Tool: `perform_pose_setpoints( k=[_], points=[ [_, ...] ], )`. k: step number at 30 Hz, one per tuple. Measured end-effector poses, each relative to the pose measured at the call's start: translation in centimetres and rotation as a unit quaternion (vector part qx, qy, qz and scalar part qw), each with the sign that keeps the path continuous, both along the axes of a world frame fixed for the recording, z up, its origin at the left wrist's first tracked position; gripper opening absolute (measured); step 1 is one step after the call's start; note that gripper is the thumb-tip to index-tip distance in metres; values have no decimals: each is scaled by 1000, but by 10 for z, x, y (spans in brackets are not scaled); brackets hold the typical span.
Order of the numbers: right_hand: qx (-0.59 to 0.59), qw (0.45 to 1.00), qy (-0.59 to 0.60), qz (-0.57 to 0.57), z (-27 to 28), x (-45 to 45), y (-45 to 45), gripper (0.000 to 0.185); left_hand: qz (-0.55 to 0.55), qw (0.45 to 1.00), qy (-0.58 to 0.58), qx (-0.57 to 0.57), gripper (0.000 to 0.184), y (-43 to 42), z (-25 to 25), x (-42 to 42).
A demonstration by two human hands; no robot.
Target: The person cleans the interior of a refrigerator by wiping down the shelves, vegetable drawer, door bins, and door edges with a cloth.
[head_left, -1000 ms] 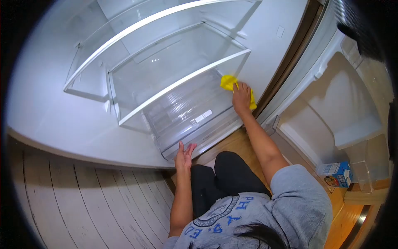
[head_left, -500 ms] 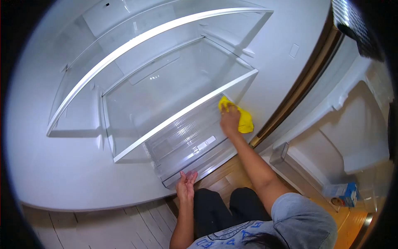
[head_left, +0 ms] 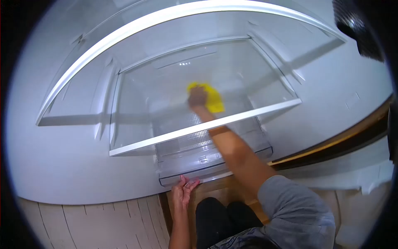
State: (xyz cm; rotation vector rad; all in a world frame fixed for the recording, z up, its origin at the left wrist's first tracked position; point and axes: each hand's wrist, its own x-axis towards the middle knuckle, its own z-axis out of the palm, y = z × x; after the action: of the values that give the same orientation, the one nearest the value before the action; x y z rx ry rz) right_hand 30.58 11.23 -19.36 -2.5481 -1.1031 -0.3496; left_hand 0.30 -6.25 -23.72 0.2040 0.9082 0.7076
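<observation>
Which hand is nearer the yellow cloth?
Right: your right hand is on the cloth; your left hand is away from it, by the drawer's front.

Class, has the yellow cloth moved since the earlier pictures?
Yes: the yellow cloth went leftward and deeper, behind the lower shelf's white front edge.

Looks like a home kitchen: open refrigerator (head_left: pixel 70 162) (glass shelf (head_left: pixel 166 91), clear drawer (head_left: pixel 186 162)), wood flooring (head_left: pixel 215 189).
</observation>
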Motion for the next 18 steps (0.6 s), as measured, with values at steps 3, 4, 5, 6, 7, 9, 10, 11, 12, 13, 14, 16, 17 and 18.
perform_pose_setpoints(
  k=[3,4,5,6,7,9,10,11,12,13,14,16,17,18],
  points=[
    [-27,967,87,236,11,-106,46,22,-8,999,34,10,17,-4,10,-1],
    [-4,949,104,298,17,-119,44,21,-13,999,30,9,18,-4,9,-2],
    [0,948,105,302,26,-121,44,21,-19,999,26,10,19,-2,12,-1],
    [96,950,76,286,34,-120,43,24,-18,999,27,14,19,-2,15,-1],
    [190,944,46,267,41,-118,41,27,-21,999,34,3,16,-2,17,-1],
    [427,852,-110,282,64,-82,46,34,-23,999,38,-5,14,-1,22,2],
    [397,845,-191,302,80,-60,45,35,-20,999,35,1,15,-1,23,3],
    [363,833,-269,320,92,-35,43,37,-19,999,34,5,17,-3,22,3],
    [316,835,-289,344,96,-7,46,37,-19,999,35,6,17,-3,18,1],
    [268,836,-308,367,99,20,46,37,-27,999,23,13,20,-3,12,-2],
    [258,816,-342,388,101,43,37,37,-36,999,9,21,25,-3,9,-4],
    [252,817,-331,399,109,77,15,36,-46,998,16,26,26,-2,13,-5],
    [253,838,-286,390,112,91,3,36,-54,998,22,27,26,-3,15,-2],
    [283,832,-289,381,111,110,-11,34,-59,998,22,22,26,-6,15,-3]
  ],
)
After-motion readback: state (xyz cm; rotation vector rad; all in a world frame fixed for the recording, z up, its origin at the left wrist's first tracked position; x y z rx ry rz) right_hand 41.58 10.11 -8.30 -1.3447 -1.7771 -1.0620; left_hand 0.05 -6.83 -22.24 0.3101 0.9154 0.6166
